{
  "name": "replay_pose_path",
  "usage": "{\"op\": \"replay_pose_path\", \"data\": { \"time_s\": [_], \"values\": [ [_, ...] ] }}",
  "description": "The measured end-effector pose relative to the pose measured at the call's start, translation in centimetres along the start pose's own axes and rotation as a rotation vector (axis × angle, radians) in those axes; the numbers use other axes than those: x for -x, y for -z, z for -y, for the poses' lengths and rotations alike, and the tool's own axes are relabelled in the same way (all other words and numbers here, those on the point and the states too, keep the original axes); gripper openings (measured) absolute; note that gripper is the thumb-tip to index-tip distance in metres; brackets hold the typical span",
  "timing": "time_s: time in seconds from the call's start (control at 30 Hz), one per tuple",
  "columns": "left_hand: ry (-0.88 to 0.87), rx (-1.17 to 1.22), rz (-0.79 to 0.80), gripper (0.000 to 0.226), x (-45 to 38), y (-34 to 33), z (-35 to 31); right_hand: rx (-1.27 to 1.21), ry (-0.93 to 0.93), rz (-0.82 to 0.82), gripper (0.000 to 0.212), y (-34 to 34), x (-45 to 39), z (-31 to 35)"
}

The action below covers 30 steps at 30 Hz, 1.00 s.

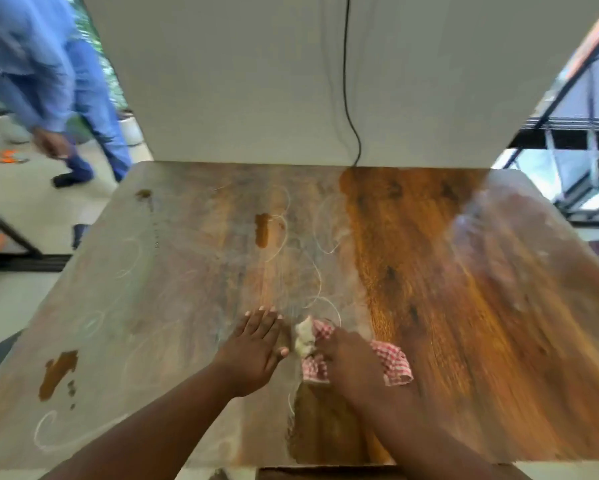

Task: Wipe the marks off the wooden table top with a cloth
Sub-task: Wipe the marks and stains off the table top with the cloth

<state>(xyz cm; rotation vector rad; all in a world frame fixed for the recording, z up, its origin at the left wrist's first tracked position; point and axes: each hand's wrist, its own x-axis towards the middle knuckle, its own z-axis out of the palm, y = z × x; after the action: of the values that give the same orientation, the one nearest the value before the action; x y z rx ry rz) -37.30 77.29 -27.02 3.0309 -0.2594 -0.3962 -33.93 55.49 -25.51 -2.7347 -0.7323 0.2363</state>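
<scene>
The right hand (351, 358) presses a bunched red-checked cloth (391, 362) against the wooden table top (429, 271) near its front edge, fingers clenched on it. The left hand (256, 344) lies flat beside it, fingers released. White chalky marks (320, 278) cover the table's left half.

Head view, steeply down, close

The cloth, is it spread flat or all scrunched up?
Scrunched up: the red checked cloth bunches in folds under the right hand.
</scene>
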Motion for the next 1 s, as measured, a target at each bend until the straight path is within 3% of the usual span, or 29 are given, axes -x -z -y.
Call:
{"op": "replay_pose_path", "data": {
  "time_s": [0.13,0.2,0.3,0.43,0.5,0.6,0.67,0.83,1.0],
  "values": [
    [-0.079,0.028,-0.028,0.065,-3.1,0.8,2.7,-0.045,0.040,0.109,0.031,-0.4,5.9,0.2],
    [-0.087,0.056,-0.052,0.066,-4.1,1.1,3.7,-0.008,-0.107,0.137,0.031,0.7,6.4,-1.5],
    [-0.115,0.107,-0.035,0.066,-4.7,1.1,4.5,0.009,-0.354,0.063,0.030,1.6,3.5,-2.2],
    [-0.196,0.113,-0.057,0.067,-6.0,1.0,4.9,0.015,-0.508,-0.085,0.027,1.0,-2.1,0.3],
    [-0.200,0.126,-0.076,0.067,-6.7,1.1,5.0,-0.048,-0.482,-0.094,0.027,0.5,-3.4,1.4],
    [-0.213,0.119,-0.066,0.066,-7.4,1.1,5.3,-0.062,-0.253,0.042,0.034,-0.2,-1.6,2.1],
    [-0.222,0.113,-0.057,0.067,-7.6,1.3,5.7,-0.082,-0.258,0.097,0.037,0.3,0.7,1.4],
    [-0.226,0.073,-0.044,0.069,-7.4,1.8,6.5,-0.024,-0.493,-0.028,0.030,2.9,-1.4,-3.1],
    [-0.207,-0.002,-0.032,0.069,-8.0,2.0,6.1,-0.068,-0.424,-0.168,0.030,2.1,-6.7,-1.5]
  ]
}}
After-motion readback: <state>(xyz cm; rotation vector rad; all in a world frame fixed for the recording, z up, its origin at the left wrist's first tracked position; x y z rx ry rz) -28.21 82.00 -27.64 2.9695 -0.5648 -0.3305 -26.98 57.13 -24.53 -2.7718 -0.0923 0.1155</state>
